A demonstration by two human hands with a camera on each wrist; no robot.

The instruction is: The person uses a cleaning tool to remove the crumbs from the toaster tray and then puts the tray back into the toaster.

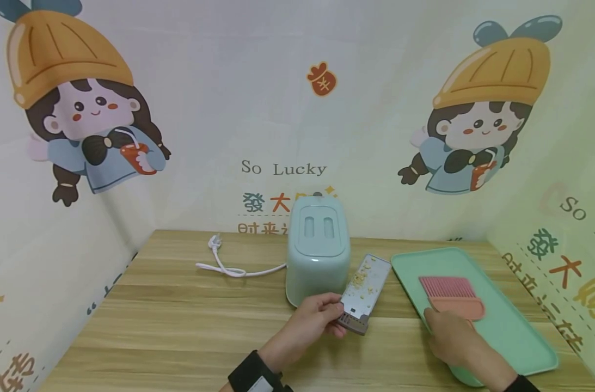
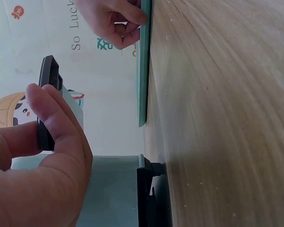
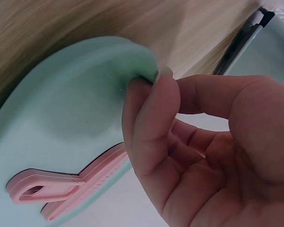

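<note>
A toaster crumb tray (image 1: 373, 286), silvery with a dark end and yellowish crumbs on it, is held up by my left hand (image 1: 311, 321). Thumb and fingers pinch its dark end, seen edge-on in the left wrist view. Just behind that hand stands a pale green toaster (image 1: 318, 272) with its top covered. My right hand (image 1: 449, 335) pinches the left rim of a mint green tray (image 1: 503, 321); the right wrist view shows thumb and fingertips at this rim (image 3: 109, 45). On the tray lies a pink brush (image 1: 456, 307) with comb-like bristles, its handle partly hidden by the hand.
A white power cord (image 1: 235, 272) with a plug runs left from the toaster over the wooden table (image 1: 179, 326). Printed cloth walls (image 1: 219, 120) rise behind the table and at both sides.
</note>
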